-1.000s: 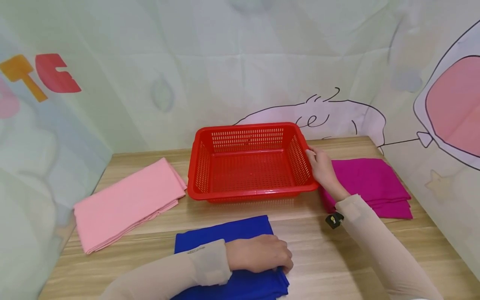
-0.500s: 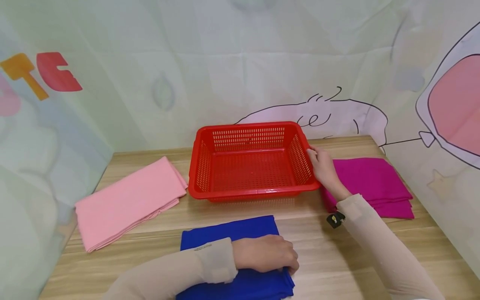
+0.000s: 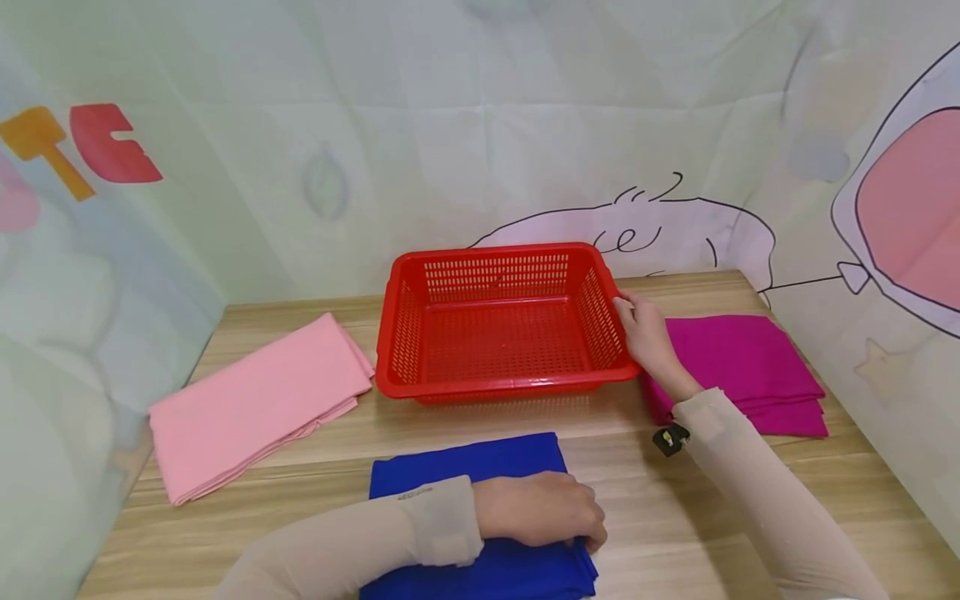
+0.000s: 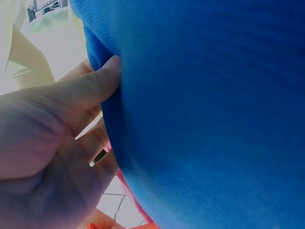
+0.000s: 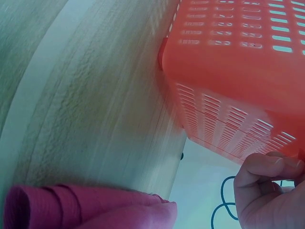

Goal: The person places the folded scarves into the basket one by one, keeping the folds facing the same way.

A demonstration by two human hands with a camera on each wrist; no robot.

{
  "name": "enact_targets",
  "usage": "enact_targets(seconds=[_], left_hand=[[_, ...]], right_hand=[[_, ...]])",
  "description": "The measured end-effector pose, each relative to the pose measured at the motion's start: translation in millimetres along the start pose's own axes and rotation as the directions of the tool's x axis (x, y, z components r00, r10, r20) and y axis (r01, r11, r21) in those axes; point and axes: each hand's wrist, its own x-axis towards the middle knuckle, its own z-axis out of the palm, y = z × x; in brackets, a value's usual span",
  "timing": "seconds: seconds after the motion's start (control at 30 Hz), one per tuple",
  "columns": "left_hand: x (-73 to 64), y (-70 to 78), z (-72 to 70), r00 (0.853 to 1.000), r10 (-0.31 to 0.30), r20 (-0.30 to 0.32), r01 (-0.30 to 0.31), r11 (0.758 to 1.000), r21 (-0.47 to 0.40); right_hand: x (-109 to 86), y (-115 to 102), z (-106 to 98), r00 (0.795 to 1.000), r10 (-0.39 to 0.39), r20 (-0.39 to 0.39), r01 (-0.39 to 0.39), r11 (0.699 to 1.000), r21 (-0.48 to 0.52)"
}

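Blue cloth (image 3: 517, 571): lies folded on the near part of the table (image 3: 630, 517), in front of the basket; looks soft, light and limp, best taken by its layered edge.
Left hand (image 3: 540, 508): pinches that cloth's edge between thumb and fingers.
Red basket (image 3: 510, 385): thin perforated plastic, probably light, stiff and smooth; the rim offers the surest hold.
Right hand (image 3: 651, 342): grips its right rim.
Wall letters: orange T (image 3: 45, 146), red E-like shape (image 3: 112, 142).
Sleeve mark (image 3: 415, 493): perhaps lettering, too small to read.

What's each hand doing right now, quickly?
Left hand: closed, pinching the edge of the blue cloth.
Right hand: closed, holding the red basket by its right-side rim.
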Motion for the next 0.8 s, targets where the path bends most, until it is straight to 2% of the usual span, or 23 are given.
enact_targets(seconds=[0.47,0.8], left_hand=[[14.1,4.3,-0.3,0.999,0.040,0.010,-0.041,0.998,0.050],[19.1,7.9,-2.6,0.999,0.045,0.011,-0.046,0.995,0.091]], right_hand=[[-1.3,-1,0,1.000,-0.003,0.002,0.003,1.000,0.003],[-0.5,0,0,1.000,-0.014,-0.008,0.014,1.000,0.000]])
